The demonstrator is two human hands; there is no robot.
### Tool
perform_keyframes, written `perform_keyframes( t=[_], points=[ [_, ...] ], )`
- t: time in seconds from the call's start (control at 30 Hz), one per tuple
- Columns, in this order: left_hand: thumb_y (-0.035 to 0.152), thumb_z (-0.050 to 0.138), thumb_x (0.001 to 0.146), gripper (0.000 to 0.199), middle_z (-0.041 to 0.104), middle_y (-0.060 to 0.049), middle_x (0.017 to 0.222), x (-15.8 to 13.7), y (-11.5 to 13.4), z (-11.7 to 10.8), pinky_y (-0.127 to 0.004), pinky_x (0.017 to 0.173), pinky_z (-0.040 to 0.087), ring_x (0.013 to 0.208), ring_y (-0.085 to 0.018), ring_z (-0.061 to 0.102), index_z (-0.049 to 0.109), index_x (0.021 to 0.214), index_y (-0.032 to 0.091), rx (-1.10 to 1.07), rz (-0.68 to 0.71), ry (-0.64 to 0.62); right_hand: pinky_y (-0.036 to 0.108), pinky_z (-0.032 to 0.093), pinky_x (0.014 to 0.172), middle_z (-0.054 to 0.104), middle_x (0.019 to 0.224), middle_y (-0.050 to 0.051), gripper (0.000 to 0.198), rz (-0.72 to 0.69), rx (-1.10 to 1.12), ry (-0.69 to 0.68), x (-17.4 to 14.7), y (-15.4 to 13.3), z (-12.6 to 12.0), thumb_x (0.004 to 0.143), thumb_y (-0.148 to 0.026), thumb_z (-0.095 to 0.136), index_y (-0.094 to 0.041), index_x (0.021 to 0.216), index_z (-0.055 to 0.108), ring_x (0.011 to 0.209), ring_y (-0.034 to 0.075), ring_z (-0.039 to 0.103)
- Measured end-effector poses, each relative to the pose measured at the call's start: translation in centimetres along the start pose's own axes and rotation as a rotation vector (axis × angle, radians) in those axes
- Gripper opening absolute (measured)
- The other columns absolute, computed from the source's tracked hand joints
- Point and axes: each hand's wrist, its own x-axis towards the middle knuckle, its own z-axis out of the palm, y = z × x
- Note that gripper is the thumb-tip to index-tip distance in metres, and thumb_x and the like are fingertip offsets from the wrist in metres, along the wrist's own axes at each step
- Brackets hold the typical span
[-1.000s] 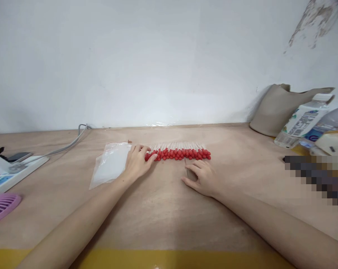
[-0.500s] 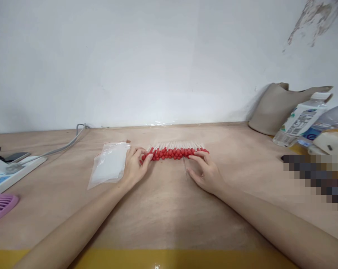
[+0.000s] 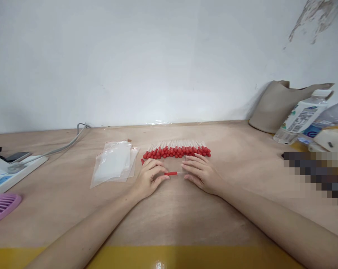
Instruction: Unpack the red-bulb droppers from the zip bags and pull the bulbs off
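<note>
A row of droppers point(image 3: 176, 151) with red bulbs and thin pale stems lies across the table, bulbs toward me. In front of the row, one dropper point(image 3: 171, 173) lies sideways between my hands, its red bulb to the left and its clear tube to the right. My left hand point(image 3: 151, 176) pinches the bulb's end between thumb and fingers. The tube's far end goes in between the thumb and fingers of my right hand point(image 3: 200, 172), which hide its tip. Another clear tube point(image 3: 185, 158) shows by my right fingertips, just below the row.
Clear zip bags point(image 3: 113, 162) lie in a stack left of my left hand. Farther left are a power strip point(image 3: 26, 164) with a grey cable and a pink slatted object point(image 3: 3, 205). At the right stand a beige container point(image 3: 272, 108) and plastic bottles point(image 3: 300, 119).
Both hands have left the ends of the row and come closer together in front of it. A single dropper now lies crosswise between them. More of the bag stack shows.
</note>
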Motion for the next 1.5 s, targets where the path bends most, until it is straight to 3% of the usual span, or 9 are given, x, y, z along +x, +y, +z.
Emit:
perform_keyframes(
  t=[0.1, 0.27, 0.5, 0.7, 1.13, 1.5],
  points=[
    [0.030, 0.055, 0.081, 0.016, 0.060, -0.006, 0.096, 0.0, 0.3, 0.0, -0.038, 0.086, 0.043, 0.093, -0.019, 0.054, 0.060, 0.092, 0.020, 0.000, 0.004, -0.022, 0.041, 0.039, 0.096, 0.067, 0.098, 0.003, 0.019, -0.020, 0.020, 0.017, 0.1, -0.1, 0.3, 0.085, -0.025, 0.051, -0.020, 0.099, 0.062, 0.107, 0.019, 0.053],
    [0.034, 0.058, 0.079, 0.044, 0.053, -0.009, 0.122, 0.4, 1.0, 0.9, -0.043, 0.098, 0.038, 0.116, -0.023, 0.046, 0.049, 0.120, 0.019, 0.031, 0.087, -0.055, 0.040, 0.043, 0.091, 0.068, 0.095, 0.003, 0.017, -0.053, 0.043, 0.052, 0.1, -0.4, 0.6, 0.084, -0.024, 0.052, -0.020, 0.096, 0.063, 0.102, 0.019, 0.057],
    [0.024, 0.050, 0.085, 0.021, 0.066, -0.007, 0.101, 0.4, 0.5, 2.4, -0.037, 0.090, 0.048, 0.104, -0.020, 0.057, 0.060, 0.102, 0.016, 0.032, 0.187, -0.024, 0.037, 0.047, 0.088, 0.066, 0.102, 0.005, 0.022, -0.075, 0.084, 0.034, 0.3, -0.8, 0.9, 0.083, -0.023, 0.052, -0.018, 0.102, 0.061, 0.101, 0.018, 0.057],
    [0.026, 0.052, 0.084, 0.022, 0.067, -0.006, 0.101, 0.4, 0.6, 2.4, -0.037, 0.092, 0.047, 0.101, -0.019, 0.059, 0.060, 0.102, 0.018, 0.066, 0.231, 0.025, 0.034, 0.049, 0.087, 0.064, 0.105, 0.008, 0.026, -0.056, 0.116, 0.036, 0.3, -0.9, 1.2, 0.086, -0.029, 0.048, -0.018, 0.107, 0.059, 0.100, 0.018, 0.059],
    [0.023, 0.047, 0.086, 0.018, 0.066, -0.008, 0.102, 0.4, 1.1, 1.6, -0.044, 0.100, 0.037, 0.103, -0.018, 0.058, 0.062, 0.095, 0.017, 0.012, 0.243, -0.083, 0.029, 0.048, 0.081, 0.067, 0.091, 0.006, 0.013, -0.181, 0.014, 0.046, -0.1, -1.1, 0.8, 0.086, -0.019, 0.047, -0.017, 0.089, 0.059, 0.088, 0.014, 0.062],
    [0.021, 0.047, 0.086, 0.018, 0.066, -0.009, 0.102, 0.0, 1.1, 1.4, -0.043, 0.102, 0.035, 0.102, -0.017, 0.059, 0.061, 0.096, 0.015, -0.017, 0.212, -0.119, 0.030, 0.048, 0.082, 0.067, 0.090, 0.008, 0.015, -0.238, -0.107, 0.031, 0.1, -1.6, 0.2, 0.087, -0.017, 0.044, -0.015, 0.084, 0.059, 0.090, 0.016, 0.061]
  ],
)
